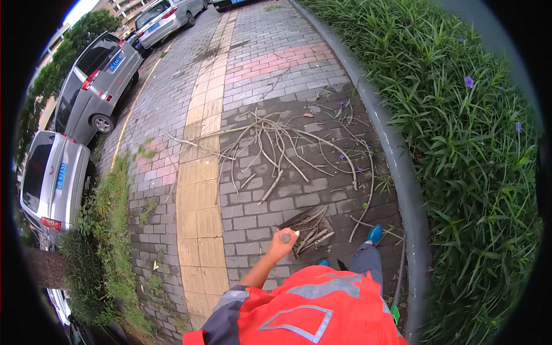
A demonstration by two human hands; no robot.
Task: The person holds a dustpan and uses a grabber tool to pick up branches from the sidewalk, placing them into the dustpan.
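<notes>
My left hand (280,244) is closed around an upright handle, whose round end (286,237) shows above the fist. Just beyond the fist, a dustpan (301,218) stands on the paving, filled with short cut sticks (313,231); the handle appears to belong to it. My right hand is not in view. At my right side a thin grey pole (401,273) runs down past my leg, near a bright green piece (395,314); what holds it is hidden. Ahead of the dustpan lies a spread pile of bare branches (276,135).
A grey curb (382,123) separates the brick pavement from dense green plants (460,132) on the right. A yellow tactile strip (198,201) runs along the left, then grass (118,213) and parked vehicles (103,80). A blue shoe (375,234) stands near a curved branch (371,190).
</notes>
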